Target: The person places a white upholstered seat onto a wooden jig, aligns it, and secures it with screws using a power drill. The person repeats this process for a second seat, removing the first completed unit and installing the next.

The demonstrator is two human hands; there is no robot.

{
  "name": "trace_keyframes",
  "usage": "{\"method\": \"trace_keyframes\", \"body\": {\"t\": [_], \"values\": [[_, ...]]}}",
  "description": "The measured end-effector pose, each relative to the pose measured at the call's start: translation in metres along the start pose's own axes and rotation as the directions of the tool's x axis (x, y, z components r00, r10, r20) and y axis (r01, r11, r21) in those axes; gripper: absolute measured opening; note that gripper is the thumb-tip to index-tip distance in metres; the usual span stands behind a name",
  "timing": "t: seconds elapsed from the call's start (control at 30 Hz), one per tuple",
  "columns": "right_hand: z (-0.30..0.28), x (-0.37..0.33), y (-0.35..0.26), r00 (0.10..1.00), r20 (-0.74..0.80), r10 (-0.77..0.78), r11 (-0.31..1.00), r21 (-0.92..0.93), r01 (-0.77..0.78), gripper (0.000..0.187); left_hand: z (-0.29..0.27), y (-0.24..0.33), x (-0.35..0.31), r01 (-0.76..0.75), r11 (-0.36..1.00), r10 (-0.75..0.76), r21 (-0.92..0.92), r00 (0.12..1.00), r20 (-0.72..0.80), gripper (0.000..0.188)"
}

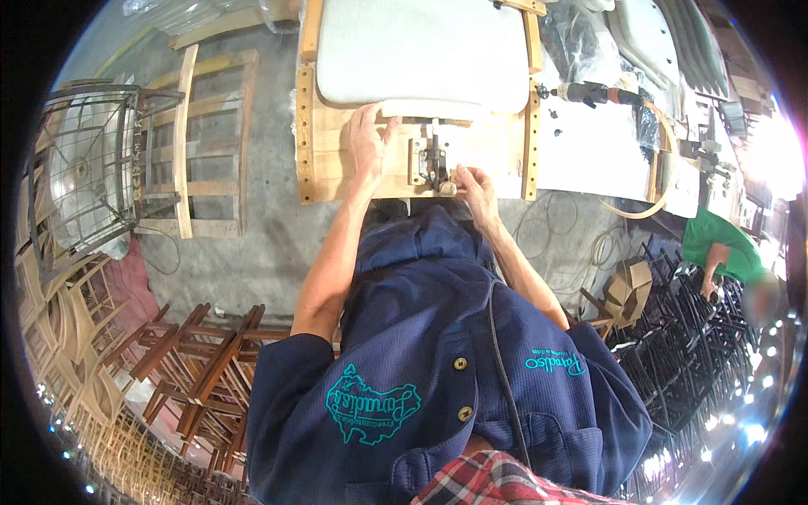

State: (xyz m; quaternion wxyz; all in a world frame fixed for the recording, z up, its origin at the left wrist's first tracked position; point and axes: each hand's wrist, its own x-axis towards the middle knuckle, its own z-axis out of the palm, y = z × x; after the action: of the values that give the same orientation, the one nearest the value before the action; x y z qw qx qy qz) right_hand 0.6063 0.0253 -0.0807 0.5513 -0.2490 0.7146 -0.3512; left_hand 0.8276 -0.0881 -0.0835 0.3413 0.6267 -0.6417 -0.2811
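Observation:
A white padded panel [421,50] lies on a wooden jig board [332,160], its near edge toward me. In front of it a metal toggle clamp [434,160] is mounted on a small block, its arm reaching to a wooden strip [450,123] along a white edge. My left hand [367,143] rests by the left end of this edge, fingers stretched forward and thumb apart. To the right of the clamp, my right hand [477,192] has its fingers closed at the clamp's handle end [448,189]; the exact grip is small in view.
Drilled wooden rails [305,135] border the jig. A power driver [593,93] with a curved hose lies on the right, near more padded panels [644,34]. A fan in a wire cage [84,168] and wooden pallet [202,143] stand left. Behind are chair frames; a person in green [728,244] works right.

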Motion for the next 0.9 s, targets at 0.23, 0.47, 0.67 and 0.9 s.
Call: {"method": "trace_keyframes", "body": {"t": [0.23,0.47,0.67,0.9], "values": [[0.027,0.005,-0.070,0.865,0.308,-0.396,0.918,0.109,0.381,0.037,-0.002,0.006,0.016,-0.177,0.977,0.162,0.117,0.979,0.124,0.053],[0.040,-0.037,-0.071,0.757,0.632,-0.165,0.784,-0.382,0.489,0.051,-0.007,0.016,0.019,-0.119,0.980,0.088,0.158,0.978,0.190,0.052],[0.051,-0.006,-0.100,0.631,0.763,-0.140,0.768,-0.319,0.556,0.050,-0.003,0.011,0.024,-0.124,0.979,0.093,0.160,0.977,0.190,0.049],[0.063,-0.019,-0.073,0.491,0.753,-0.438,0.645,-0.118,0.755,0.053,-0.004,0.011,0.021,-0.132,0.979,0.102,0.154,0.977,0.189,0.047]]}}
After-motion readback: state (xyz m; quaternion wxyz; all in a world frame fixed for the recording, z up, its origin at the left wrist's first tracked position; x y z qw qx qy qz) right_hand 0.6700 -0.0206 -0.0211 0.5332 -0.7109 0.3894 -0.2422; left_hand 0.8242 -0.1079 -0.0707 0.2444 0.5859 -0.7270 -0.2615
